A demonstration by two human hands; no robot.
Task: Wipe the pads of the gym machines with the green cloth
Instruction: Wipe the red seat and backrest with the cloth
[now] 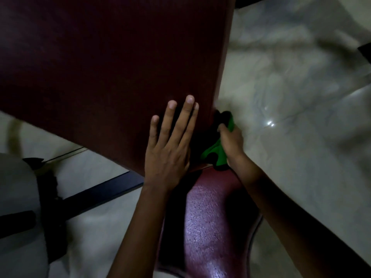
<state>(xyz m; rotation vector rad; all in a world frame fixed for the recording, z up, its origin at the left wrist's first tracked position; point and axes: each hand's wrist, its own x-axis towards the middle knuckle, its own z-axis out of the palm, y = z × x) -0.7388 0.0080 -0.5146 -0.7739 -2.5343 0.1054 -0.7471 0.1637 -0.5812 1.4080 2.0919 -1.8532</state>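
Dim light, view looking down; large dark maroon back pad [96,67] fills the upper left, its surface flat and tilted across the frame; its right edge runs down toward the hands. Left hand [169,145] lies flat on the lower right corner of that pad, fingers straight and slightly spread, palm down, gripping nothing. Right hand [230,141] sits just beside the pad's right edge, fingers curled round the green cloth [215,153]; cloth is bunched, part showing above the knuckles near the pad's side, part hanging below the palm; whether the cloth actually touches the pad's side cannot be told, the gap there is in shadow. Below both hands, a second maroon seat pad [210,227], glossy and pebbled, runs down to the bottom edge; the cloth's lower end is close above its top end. Pale marbled floor tiles [301,97] on the right with a bright glint; dark frame bar [100,191] crosses the floor at lower left; grey rounded shape [18,197] at far left, too blurred to name.
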